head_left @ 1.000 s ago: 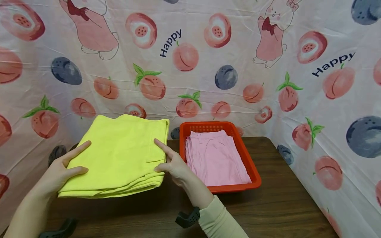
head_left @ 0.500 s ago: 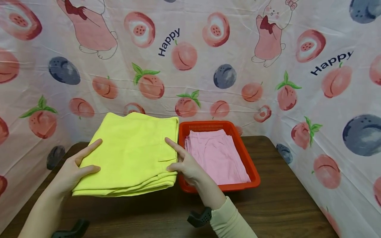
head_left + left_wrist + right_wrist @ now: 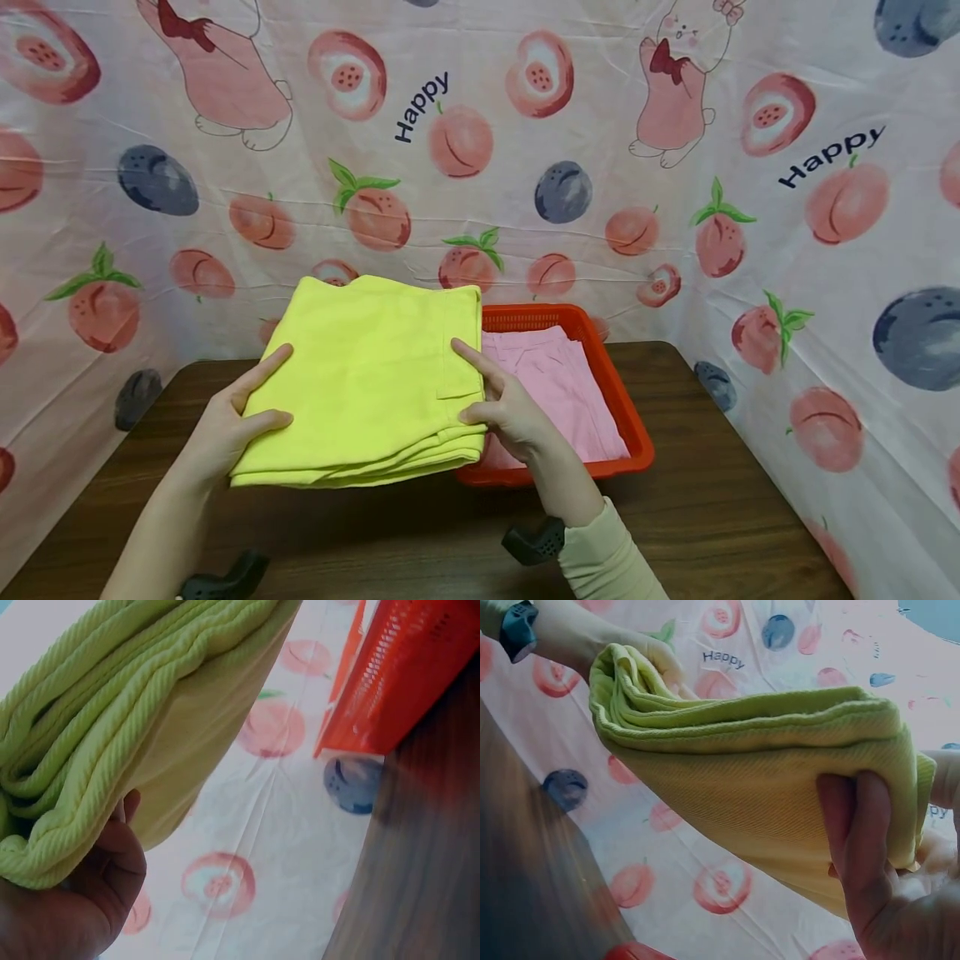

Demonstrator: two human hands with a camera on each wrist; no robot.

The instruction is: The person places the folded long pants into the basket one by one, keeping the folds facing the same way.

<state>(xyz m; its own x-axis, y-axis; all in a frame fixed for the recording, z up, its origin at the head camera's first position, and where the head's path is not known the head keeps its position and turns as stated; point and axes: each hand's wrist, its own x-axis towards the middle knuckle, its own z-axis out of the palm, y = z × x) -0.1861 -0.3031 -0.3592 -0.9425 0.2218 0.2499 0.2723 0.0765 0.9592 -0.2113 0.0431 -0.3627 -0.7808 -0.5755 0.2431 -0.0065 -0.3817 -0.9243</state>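
Both hands hold up a thick folded pair of yellow pants (image 3: 367, 375), level above the table and tilted toward me. My left hand (image 3: 236, 421) grips its left edge, with the thumb and a finger spread on top. At the right edge my right hand (image 3: 513, 412) grips it the same way, beside a stitched pocket line. Fingers (image 3: 859, 825) curl under the fold in the right wrist view. Behind and right of the bundle stands a red plastic basket (image 3: 637, 433) with folded pink pants (image 3: 573, 383) in it. The yellow bundle hides the basket's left side.
Under everything lies a dark wooden table (image 3: 712, 500). A printed fabric curtain (image 3: 480, 208) with peaches and rabbits hangs behind and along the sides. Each wrist wears a black camera mount (image 3: 534, 542).
Both hands have carried the yellow pants steadily to the right, from left of the basket until they overlap its left side in the head view. The grip stays the same; the basket stays put.
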